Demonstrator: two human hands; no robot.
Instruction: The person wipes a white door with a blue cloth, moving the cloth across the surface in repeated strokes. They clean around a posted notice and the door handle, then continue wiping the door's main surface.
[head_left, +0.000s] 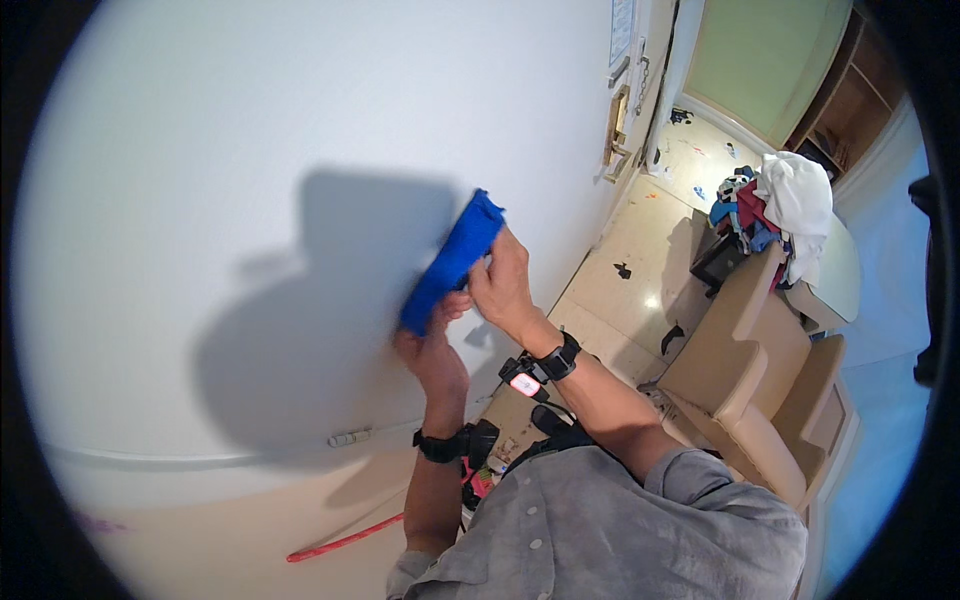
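A strip of folded blue cloth (452, 261) slants in front of a white door (225, 135). My left hand (436, 358) pinches its lower end, with the fingertips partly behind the cloth. Higher up, my right hand (504, 283) grips the cloth along its right edge. Both wrists wear black straps with small devices attached. A dark shadow of head and arms falls on the door beside the cloth. Whether the cloth touches the door, I cannot tell.
Brass handle hardware (616, 135) and a door chain (643, 86) are at the door's far edge. A beige armchair (750, 375) stands right, by piled clothes (795, 202). Black scraps (672, 339) litter the floor tiles. A red rod (345, 538) leans lower left.
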